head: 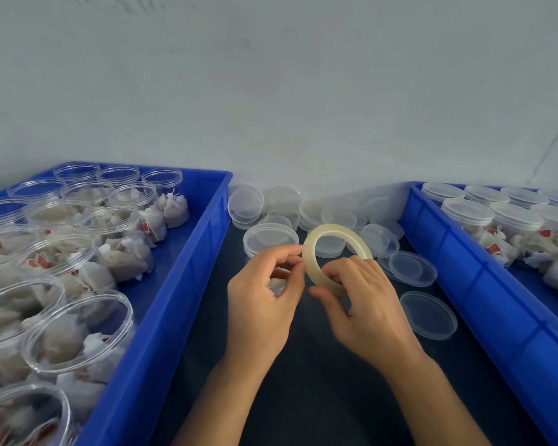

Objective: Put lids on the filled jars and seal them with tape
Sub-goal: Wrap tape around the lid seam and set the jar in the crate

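the tape roll [316,244] sits over the desk [303,397] between both hands: right hand [361,304] curled round its lower rim, left hand [264,297] pinching at the edge. probably light, stiff, sticky; best held by the rim.

the scene is lit evenly and softly, with no hard shadows cast anywhere. a cool, slightly bluish cast is seen on the pale grey wall [271,75]. small white glints are caught on the rims of the clear plastic open jars [78,329] at near left. the straight edges of the glossy blue plastic crates [161,317] are splayed outward by the wide lens. fine detail is softened throughout, and the far translucent round lids [329,210] are rendered hazy.
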